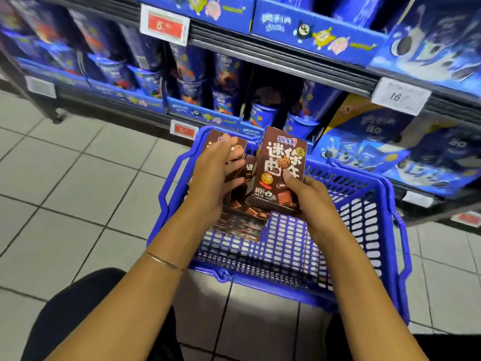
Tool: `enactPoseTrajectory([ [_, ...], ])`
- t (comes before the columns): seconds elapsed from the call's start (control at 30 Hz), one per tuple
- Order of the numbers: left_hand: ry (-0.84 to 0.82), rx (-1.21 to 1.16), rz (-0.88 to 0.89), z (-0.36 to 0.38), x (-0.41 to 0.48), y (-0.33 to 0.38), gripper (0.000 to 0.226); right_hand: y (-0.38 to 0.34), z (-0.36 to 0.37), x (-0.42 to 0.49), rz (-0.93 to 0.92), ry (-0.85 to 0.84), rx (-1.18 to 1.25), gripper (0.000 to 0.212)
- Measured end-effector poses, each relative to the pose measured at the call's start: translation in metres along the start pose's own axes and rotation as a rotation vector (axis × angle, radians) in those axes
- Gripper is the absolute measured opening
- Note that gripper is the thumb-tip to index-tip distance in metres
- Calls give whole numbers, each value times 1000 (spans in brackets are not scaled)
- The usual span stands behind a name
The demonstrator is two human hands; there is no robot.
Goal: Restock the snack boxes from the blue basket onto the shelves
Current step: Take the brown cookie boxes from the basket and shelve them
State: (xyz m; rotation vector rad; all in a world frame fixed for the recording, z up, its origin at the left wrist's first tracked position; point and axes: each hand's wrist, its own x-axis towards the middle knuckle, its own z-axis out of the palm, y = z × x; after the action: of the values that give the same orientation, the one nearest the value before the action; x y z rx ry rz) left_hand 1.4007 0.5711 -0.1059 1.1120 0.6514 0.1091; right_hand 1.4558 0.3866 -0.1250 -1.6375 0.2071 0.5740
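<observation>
The right hand (pixel 309 196) grips an upright brown cardboard snack box (pixel 279 165) by its lower end, above the blue plastic mesh basket (pixel 273 285). At the box's 9 o'clock, the left hand (pixel 216 175) lays spread fingers against more brown boxes (pixel 239 222). Metal shelves (pixel 286 71) of blue packs fill 12 o'clock.

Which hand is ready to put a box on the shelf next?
Right: the right hand grips a brown box raised above the blue basket; the blurred left hand lies on the stacked boxes.
</observation>
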Motion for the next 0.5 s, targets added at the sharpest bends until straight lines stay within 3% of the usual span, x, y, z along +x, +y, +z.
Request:
enactPoseTrajectory([
  [0.13, -253, 11, -122, -1, -5, 3, 58, -16, 17, -23, -121, -65, -19, 33],
  [0.2, -348, -22, -119, -1, -4, 4, 56, -16, 33, -31, -187, -56, -84, 34],
  [0.33, -209, 33, -78, -9, -4, 3, 37, -14, 51, -39, -174, -76, -88, 40],
  [0.5, -214, -90, -68, -22, 3, 15, 42, -16, 41, -24, -149, -46, -94, 51],
])
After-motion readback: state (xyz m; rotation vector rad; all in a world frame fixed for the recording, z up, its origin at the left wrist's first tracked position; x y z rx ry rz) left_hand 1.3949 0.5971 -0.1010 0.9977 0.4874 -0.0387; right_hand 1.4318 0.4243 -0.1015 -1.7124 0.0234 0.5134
